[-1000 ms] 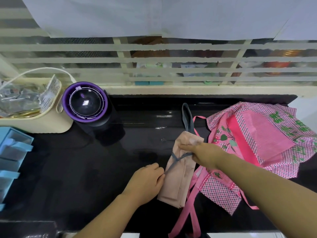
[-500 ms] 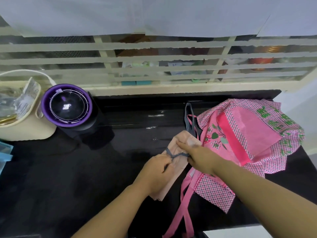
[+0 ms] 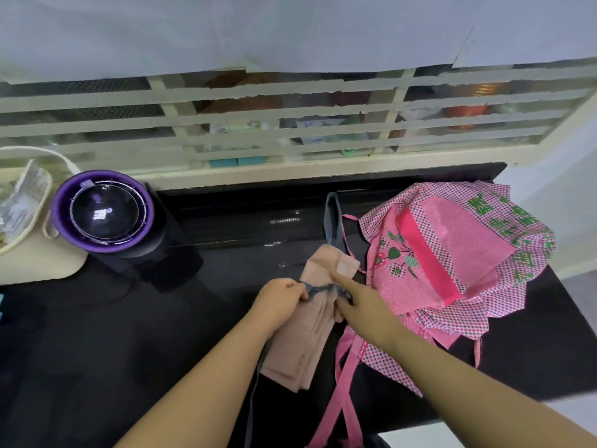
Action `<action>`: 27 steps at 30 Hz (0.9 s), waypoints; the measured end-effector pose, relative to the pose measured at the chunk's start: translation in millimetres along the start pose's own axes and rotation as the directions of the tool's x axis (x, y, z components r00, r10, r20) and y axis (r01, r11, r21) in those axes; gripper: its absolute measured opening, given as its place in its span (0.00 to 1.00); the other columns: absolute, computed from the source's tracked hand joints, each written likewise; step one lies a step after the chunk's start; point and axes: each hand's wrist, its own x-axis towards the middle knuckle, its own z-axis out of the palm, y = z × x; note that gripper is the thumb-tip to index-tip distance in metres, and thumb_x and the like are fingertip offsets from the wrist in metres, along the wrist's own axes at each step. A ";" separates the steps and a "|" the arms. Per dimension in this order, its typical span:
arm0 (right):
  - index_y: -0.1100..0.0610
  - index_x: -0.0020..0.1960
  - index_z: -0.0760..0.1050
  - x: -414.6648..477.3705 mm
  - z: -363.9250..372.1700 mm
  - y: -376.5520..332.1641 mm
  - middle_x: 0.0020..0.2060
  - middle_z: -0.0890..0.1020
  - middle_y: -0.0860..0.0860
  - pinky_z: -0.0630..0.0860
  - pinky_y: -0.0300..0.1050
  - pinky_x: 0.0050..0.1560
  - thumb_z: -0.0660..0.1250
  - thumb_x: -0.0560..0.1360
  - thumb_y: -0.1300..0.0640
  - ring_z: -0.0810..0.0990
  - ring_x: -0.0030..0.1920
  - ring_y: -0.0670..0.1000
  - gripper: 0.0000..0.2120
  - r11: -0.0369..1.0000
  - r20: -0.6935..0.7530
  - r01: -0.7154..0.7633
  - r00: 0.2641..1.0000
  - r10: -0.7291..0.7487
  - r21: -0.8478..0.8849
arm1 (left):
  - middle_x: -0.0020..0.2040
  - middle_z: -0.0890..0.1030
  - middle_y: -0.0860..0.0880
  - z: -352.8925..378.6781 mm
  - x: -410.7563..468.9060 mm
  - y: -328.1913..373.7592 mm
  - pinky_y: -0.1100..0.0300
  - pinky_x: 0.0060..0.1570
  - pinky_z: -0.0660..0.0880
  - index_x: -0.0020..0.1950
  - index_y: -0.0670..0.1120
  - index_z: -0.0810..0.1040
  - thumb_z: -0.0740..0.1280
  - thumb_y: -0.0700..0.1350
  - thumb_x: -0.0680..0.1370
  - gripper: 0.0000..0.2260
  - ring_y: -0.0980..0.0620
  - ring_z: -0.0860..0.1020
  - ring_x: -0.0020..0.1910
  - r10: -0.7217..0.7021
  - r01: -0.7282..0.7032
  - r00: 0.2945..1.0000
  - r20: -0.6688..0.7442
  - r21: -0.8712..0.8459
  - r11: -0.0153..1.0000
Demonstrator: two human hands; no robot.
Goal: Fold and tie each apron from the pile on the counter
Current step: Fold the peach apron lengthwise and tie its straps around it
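A peach apron point(image 3: 308, 334), folded into a long narrow bundle, lies on the black counter point(image 3: 145, 334) at the centre. A thin grey tie point(image 3: 321, 289) crosses its upper part, and a grey neck loop point(image 3: 332, 221) trails away behind it. My left hand point(image 3: 281, 302) pinches the tie at the bundle's left edge. My right hand point(image 3: 358, 305) grips the tie on the right side, its forefinger stretched over the fabric. A pink checked apron point(image 3: 458, 263) with green prints lies unfolded to the right, its pink straps point(image 3: 344, 399) hanging over the counter's front edge.
A black and purple round appliance point(image 3: 106, 215) stands at the back left. Beside it, a cream container point(image 3: 42, 253) holds plastic wrappers. A barred window point(image 3: 290, 124) runs behind the counter. The counter's right end stops at a white wall.
My left hand has moved up from the bundle's side to the grey tie and taken hold of it. Both hands now hold the tie close together. The view has shifted to the right.
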 end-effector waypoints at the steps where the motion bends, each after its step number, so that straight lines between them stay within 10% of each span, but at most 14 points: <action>1: 0.50 0.71 0.67 -0.5 3.3 -0.4 0.30 0.77 0.48 0.67 0.33 0.29 0.57 0.78 0.66 0.69 0.26 0.42 0.24 0.986 -0.053 -0.056 0.996 0.065 0.158 | 0.42 0.76 0.46 3.3 -2.0 4.5 0.58 0.38 0.66 0.37 0.46 0.77 0.64 0.42 0.75 0.07 0.50 0.72 0.41 -0.068 0.070 0.997 0.025 -0.079 0.994; 5: 0.62 0.58 0.73 6.2 4.5 -7.3 0.22 0.73 0.51 0.66 0.34 0.24 0.55 0.76 0.72 0.69 0.22 0.44 0.15 0.500 -0.087 -0.165 0.893 0.442 0.851 | 0.42 0.78 0.44 12.2 -8.0 4.2 0.55 0.47 0.70 0.35 0.45 0.77 0.65 0.40 0.73 0.07 0.46 0.75 0.45 -0.183 0.151 0.983 0.002 -0.570 0.808; 9: 0.61 0.54 0.72 5.0 -19.3 -38.7 0.20 0.70 0.50 0.75 0.36 0.27 0.53 0.78 0.69 0.69 0.20 0.44 0.11 0.038 0.128 -0.155 0.910 0.393 0.987 | 0.39 0.78 0.45 0.3 -18.9 13.1 0.56 0.47 0.73 0.34 0.45 0.75 0.63 0.39 0.77 0.11 0.49 0.76 0.43 -0.063 -0.047 0.993 -0.101 -0.818 0.573; 14: 0.59 0.43 0.75 12.3 -70.9 -77.4 0.20 0.68 0.48 0.81 0.45 0.43 0.54 0.77 0.66 0.71 0.23 0.44 0.12 0.344 0.342 -0.350 0.936 0.085 0.872 | 0.32 0.74 0.52 -46.3 -39.7 50.5 0.60 0.41 0.69 0.30 0.50 0.74 0.61 0.40 0.79 0.17 0.55 0.71 0.36 0.474 -0.556 0.829 -0.298 -0.528 0.642; 18: 0.55 0.40 0.83 20.0 -105.1 -113.8 0.33 0.83 0.46 0.81 0.38 0.38 0.57 0.76 0.67 0.82 0.34 0.42 0.17 0.454 0.248 -0.132 0.947 -0.205 0.881 | 0.41 0.81 0.56 -90.3 -59.8 70.1 0.67 0.45 0.70 0.32 0.61 0.73 0.61 0.47 0.73 0.12 0.58 0.75 0.40 0.845 -0.844 0.526 -0.101 0.066 0.533; 20: 0.53 0.50 0.83 20.5 -101.4 -117.8 0.46 0.85 0.42 0.78 0.38 0.51 0.53 0.80 0.70 0.80 0.45 0.35 0.23 0.737 0.313 0.139 0.842 -0.440 0.661 | 0.44 0.82 0.57 -101.5 -57.5 54.7 0.64 0.54 0.69 0.31 0.59 0.74 0.59 0.51 0.72 0.10 0.56 0.77 0.43 0.892 -0.829 0.438 0.114 0.435 0.352; 22: 0.56 0.49 0.83 17.1 -86.9 -95.1 0.46 0.85 0.50 0.76 0.35 0.51 0.56 0.77 0.72 0.79 0.40 0.36 0.19 0.967 0.331 0.210 0.911 -0.247 0.145 | 0.43 0.82 0.55 -96.2 -48.4 29.1 0.58 0.54 0.70 0.35 0.50 0.79 0.57 0.51 0.72 0.13 0.53 0.78 0.43 0.806 -0.727 0.493 0.329 0.665 0.173; 27: 0.56 0.56 0.82 0.4 -28.9 -40.2 0.52 0.84 0.48 0.64 0.25 0.51 0.59 0.76 0.66 0.78 0.49 0.41 0.16 0.801 0.501 0.426 0.845 -0.187 -0.420 | 0.42 0.75 0.54 -71.3 -43.7 -20.2 0.57 0.40 0.72 0.40 0.49 0.76 0.59 0.54 0.79 0.13 0.54 0.74 0.39 0.386 -0.519 0.840 0.381 0.772 0.367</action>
